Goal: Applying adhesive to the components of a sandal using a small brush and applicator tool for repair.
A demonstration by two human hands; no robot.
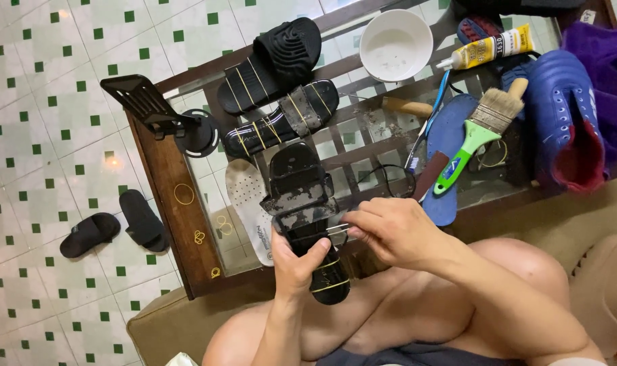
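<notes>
Your left hand (296,261) grips the black sandal (307,217) from below, fingers wrapped round its heel end, held over the table edge. Right hand (390,230) pinches a rubber band (339,229) stretched across it. Two yellow bands sit on the heel; strap end's bare. Two banded sandals (274,88) lie behind w/ brush (481,129), glue tube (488,47), white bowl (395,44); nothing blocks you.

I see my left hand (296,261) gripping a black slide sandal (307,217) w/ yellow bands, right hand (390,234) pinching a stretched rubber band (339,229) at its strap. Glass-top table (180,224) beyond: two banded sandals (276,88), white bowl (396,44), green-handled brush (480,132), glue tube (488,47).
</notes>
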